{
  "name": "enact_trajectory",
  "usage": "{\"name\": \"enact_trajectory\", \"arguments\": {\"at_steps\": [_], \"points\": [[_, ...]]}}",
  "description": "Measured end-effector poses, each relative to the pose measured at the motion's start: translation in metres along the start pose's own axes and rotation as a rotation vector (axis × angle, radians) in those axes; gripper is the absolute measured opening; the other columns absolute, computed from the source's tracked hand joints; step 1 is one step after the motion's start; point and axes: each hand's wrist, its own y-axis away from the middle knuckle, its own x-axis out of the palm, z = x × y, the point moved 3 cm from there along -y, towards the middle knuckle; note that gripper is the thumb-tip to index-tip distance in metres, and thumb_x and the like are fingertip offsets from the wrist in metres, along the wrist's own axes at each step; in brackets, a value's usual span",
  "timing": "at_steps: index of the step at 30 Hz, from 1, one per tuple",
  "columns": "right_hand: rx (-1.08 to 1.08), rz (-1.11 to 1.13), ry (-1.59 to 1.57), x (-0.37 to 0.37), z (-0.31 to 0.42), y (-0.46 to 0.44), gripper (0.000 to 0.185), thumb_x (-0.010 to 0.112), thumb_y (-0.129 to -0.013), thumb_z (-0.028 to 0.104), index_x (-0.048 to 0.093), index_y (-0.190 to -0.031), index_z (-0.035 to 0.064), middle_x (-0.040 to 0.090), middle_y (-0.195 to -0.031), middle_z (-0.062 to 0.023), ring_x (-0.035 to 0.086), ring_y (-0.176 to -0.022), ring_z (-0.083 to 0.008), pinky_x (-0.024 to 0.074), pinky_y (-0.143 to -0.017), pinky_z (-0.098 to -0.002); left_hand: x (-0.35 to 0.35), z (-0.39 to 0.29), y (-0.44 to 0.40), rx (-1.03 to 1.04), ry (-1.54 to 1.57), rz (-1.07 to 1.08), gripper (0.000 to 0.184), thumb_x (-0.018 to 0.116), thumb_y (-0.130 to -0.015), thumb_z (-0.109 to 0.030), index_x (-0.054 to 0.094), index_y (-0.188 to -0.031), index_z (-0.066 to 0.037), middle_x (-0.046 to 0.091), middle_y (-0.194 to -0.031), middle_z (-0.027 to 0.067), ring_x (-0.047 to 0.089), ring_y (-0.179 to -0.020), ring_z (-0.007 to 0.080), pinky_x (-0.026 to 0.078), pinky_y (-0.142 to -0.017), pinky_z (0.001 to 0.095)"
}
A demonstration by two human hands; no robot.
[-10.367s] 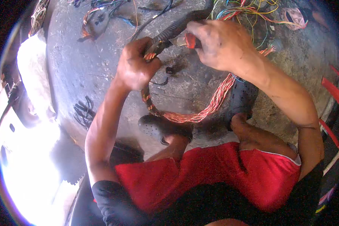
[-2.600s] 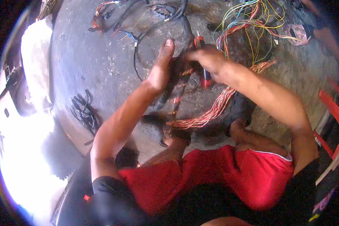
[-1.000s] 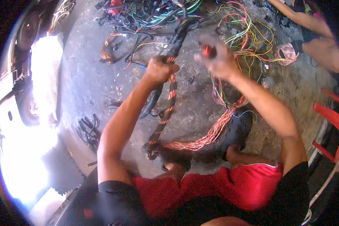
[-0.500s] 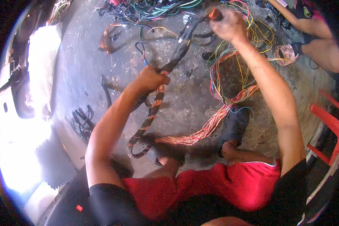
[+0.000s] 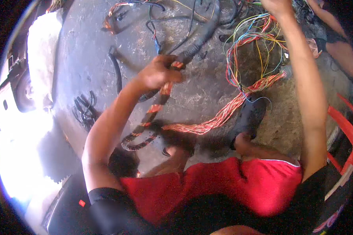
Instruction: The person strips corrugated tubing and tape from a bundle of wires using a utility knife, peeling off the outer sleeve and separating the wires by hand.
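My left hand (image 5: pixel 161 73) is closed round a wiring harness (image 5: pixel 153 111). Below the hand, black tape spirals over its orange wires, and it curves in a loop by my left foot. Above the hand, the harness is thicker and wrapped in black, running up to the right. Reaching to the top edge, my right hand (image 5: pixel 277 7) is cut off by the frame, so its fingers and anything in them are hidden. A blue-sleeved branch (image 5: pixel 157 46) comes off near my left hand. Beyond the loop, a bundle of red and white wires (image 5: pixel 211 124) spreads across the floor.
Coiled coloured wires (image 5: pixel 259 51) lie right of centre. Short black tubes (image 5: pixel 84 109) and a black piece of hose (image 5: pixel 115 70) are on the floor at left. Another person's leg (image 5: pixel 343 55) is at the right, above a red frame (image 5: pixel 343 125). My feet stand by the wires.
My right hand has moved up and right, to the frame's edge. The view has shifted, and the harness's upper part now bends further right. My left hand keeps its hold.
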Motion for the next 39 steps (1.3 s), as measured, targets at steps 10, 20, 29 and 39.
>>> {"name": "enact_trajectory", "arguments": {"at_steps": [10, 20, 29, 39], "points": [[-0.242, 0.671, 0.035, 0.003, 0.071, 0.103, 0.025, 0.058, -0.075, 0.019, 0.059, -0.098, 0.0087, 0.064, -0.083, -0.0162, 0.062, -0.079, -0.036, 0.0501, -0.07, -0.0454, -0.005, -0.015, 0.013, -0.186, 0.452, 0.032, 0.037, 0.061, -0.071, -0.015, 0.054, -0.104, 0.001, 0.055, -0.073, 0.0036, 0.054, -0.06, 0.0133, 0.043, -0.052, 0.0278], [-0.423, 0.722, 0.202, 0.025, 0.087, 0.129, 0.016, 0.06, -0.071, 0.016, 0.063, -0.085, 0.0073, 0.064, -0.071, -0.0167, 0.065, -0.069, -0.0335, 0.0521, -0.062, -0.0465, 0.006, -0.027, 0.01, -0.212, 0.046, -0.082, 0.027, 0.062, -0.072, -0.015, 0.057, -0.093, 0.001, 0.055, -0.073, 0.0035, 0.053, -0.061, 0.0132, 0.043, -0.056, 0.0295], [-0.52, 0.571, 0.302, 0.032, 0.075, 0.135, 0.017, 0.052, -0.08, 0.021, 0.063, -0.085, 0.0094, 0.065, -0.073, -0.0141, 0.066, -0.072, -0.0319, 0.05, -0.066, -0.047, 0.012, -0.039, -0.003, 0.004, -0.337, -0.095, 0.025, 0.063, -0.071, -0.022, 0.057, -0.079, 0.001, 0.055, -0.071, 0.0096, 0.05, -0.062, 0.0183, 0.043, -0.063, 0.0344], [-0.445, 0.629, 0.329, 0.063, 0.061, 0.126, 0.02, 0.054, -0.079, 0.025, 0.066, -0.075, 0.0094, 0.065, -0.074, -0.0126, 0.065, -0.07, -0.0319, 0.0505, -0.064, -0.0476, 0.008, -0.035, -0.034, -0.231, -0.583, -0.28, 0.032, 0.067, -0.068, -0.029, 0.063, -0.083, -0.001, 0.064, -0.073, 0.0177, 0.063, -0.066, 0.0279, 0.05, -0.064, 0.0384]]}}
